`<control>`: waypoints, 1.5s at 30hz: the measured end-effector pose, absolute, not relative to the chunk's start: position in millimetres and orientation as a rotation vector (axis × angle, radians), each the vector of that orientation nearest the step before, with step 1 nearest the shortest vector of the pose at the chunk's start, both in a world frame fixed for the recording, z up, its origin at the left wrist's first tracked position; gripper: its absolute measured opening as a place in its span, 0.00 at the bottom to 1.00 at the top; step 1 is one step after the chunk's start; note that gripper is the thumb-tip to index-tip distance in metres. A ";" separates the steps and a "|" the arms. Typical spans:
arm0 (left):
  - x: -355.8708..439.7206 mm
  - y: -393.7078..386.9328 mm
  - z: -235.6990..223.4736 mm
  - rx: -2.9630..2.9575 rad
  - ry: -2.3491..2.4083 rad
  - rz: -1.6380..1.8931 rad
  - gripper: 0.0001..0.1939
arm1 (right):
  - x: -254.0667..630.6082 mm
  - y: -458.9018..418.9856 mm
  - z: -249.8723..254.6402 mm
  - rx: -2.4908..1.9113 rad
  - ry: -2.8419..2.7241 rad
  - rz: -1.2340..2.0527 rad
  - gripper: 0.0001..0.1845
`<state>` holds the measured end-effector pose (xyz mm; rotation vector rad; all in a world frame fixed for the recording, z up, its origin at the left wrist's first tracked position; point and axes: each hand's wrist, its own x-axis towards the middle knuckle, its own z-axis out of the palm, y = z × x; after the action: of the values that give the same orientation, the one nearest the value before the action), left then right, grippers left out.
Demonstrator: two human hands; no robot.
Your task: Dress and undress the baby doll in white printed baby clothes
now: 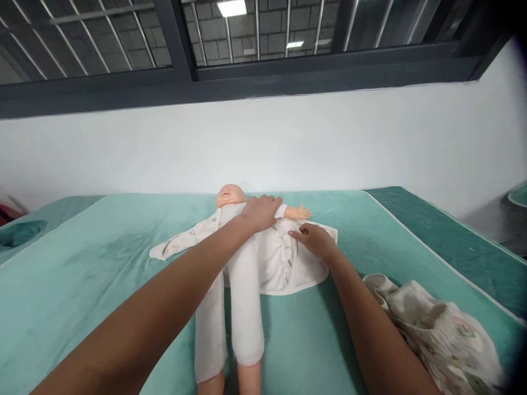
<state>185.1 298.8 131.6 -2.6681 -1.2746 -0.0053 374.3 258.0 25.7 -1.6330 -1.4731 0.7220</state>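
Left hand (pixel 261 213) rests on white-clad pink plastic doll (pixel 246 291), feet cut off; right hand (pixel 316 241) curls at white printed cloth garment (pixel 275 271), both grips unclear.

Left hand (pixel 262 213) palm-down, right hand (pixel 316 240) curled

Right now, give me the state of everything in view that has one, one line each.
Doll: lying face up.
White leggings: on the doll's legs, shins bare below.
White garment: partly spread out, bunched near the right hand.
Patterned cloth: crumpled.
Green cover: laid out, slightly creased.
Window: barred.
Left hand: resting on the doll.
Right hand: curled, grip unclear.
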 end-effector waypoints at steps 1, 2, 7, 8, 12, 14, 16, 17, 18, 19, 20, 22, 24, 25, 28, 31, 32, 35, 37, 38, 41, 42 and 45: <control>184.2 298.3 132.6 -2.679 -1.260 0.015 0.15 | 374.2 258.6 25.5 -1.554 -1.404 0.790 0.20; 183.0 298.0 133.4 -2.688 -1.249 0.030 0.14 | 375.0 259.1 25.6 -1.495 -1.327 0.840 0.21; 175.2 299.5 134.3 -2.702 -1.238 0.194 0.12 | 382.6 255.0 34.1 -1.305 -0.990 0.997 0.20; 174.7 300.1 133.3 -2.689 -1.267 0.233 0.11 | 382.1 252.8 37.7 -1.224 -0.900 1.045 0.20; 182.6 301.7 122.7 -2.602 -1.454 0.206 0.12 | 368.7 239.4 54.2 -0.884 -0.753 1.193 0.20; 190.9 302.9 114.0 -2.558 -1.566 0.108 0.16 | 358.0 231.1 61.5 -0.770 -0.788 1.264 0.17; 198.7 305.5 104.7 -2.510 -1.693 -0.031 0.19 | 347.4 222.9 66.9 -0.708 -0.873 1.382 0.15; 201.3 307.5 100.6 -2.493 -1.754 -0.107 0.19 | 342.8 219.1 69.0 -0.696 -0.941 1.452 0.16; 202.7 309.9 97.1 -2.483 -1.804 -0.184 0.19 | 338.9 215.9 70.7 -0.686 -1.014 1.520 0.16; 202.8 312.5 94.5 -2.486 -1.838 -0.257 0.19 | 335.7 213.1 72.2 -0.674 -1.087 1.576 0.17; 201.6 315.2 93.0 -2.502 -1.856 -0.324 0.19 | 333.1 210.9 73.5 -0.660 -1.152 1.611 0.19; 195.6 319.9 93.5 -2.557 -1.853 -0.444 0.20 | 329.2 208.2 75.5 -0.621 -1.251 1.605 0.21; 186.7 322.8 97.9 -2.611 -1.832 -0.553 0.24 | 325.5 207.3 75.9 -0.595 -1.332 1.548 0.24; 181.8 323.6 101.0 -2.661 -1.802 -0.621 0.27 | 323.2 207.0 75.1 -0.595 -1.372 1.517 0.26; 167.0 324.4 110.3 -2.944 -1.514 -0.722 0.30 | 313.8 205.3 69.9 -0.648 -1.468 1.424 0.27; 154.3 323.7 115.6 -3.158 -1.170 -0.555 0.24 | 304.0 201.0 64.8 -0.711 -1.531 1.332 0.26; 150.7 322.7 116.5 -3.199 -1.107 -0.504 0.23 | 301.5 199.4 64.1 -0.712 -1.560 1.310 0.25; 143.2 317.0 118.8 -3.359 -0.930 -0.355 0.22 | 298.0 196.2 63.7 -0.669 -1.648 1.255 0.23; 141.2 312.7 120.6 -3.400 -0.871 -0.196 0.18 | 298.2 196.0 63.0 -0.652 -1.668 1.242 0.22; 140.7 311.3 121.6 -3.374 -0.892 -0.149 0.15 | 298.5 196.2 62.3 -0.649 -1.671 1.246 0.22; 136.5 311.6 125.3 -3.161 -1.095 -0.355 0.14 | 298.1 196.2 60.0 -0.644 -1.688 1.278 0.24; 133.1 312.9 126.6 -3.058 -1.167 -0.485 0.15 | 296.9 195.4 59.7 -0.646 -1.701 1.283 0.25; 116.7 316.1 129.5 -2.783 -1.327 -0.726 0.16 | 289.1 189.7 61.4 -0.734 -1.776 1.148 0.27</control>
<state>116.7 316.1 129.5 -2.7827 -1.3271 -0.7257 289.1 189.7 61.4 -0.7335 -1.7760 1.1478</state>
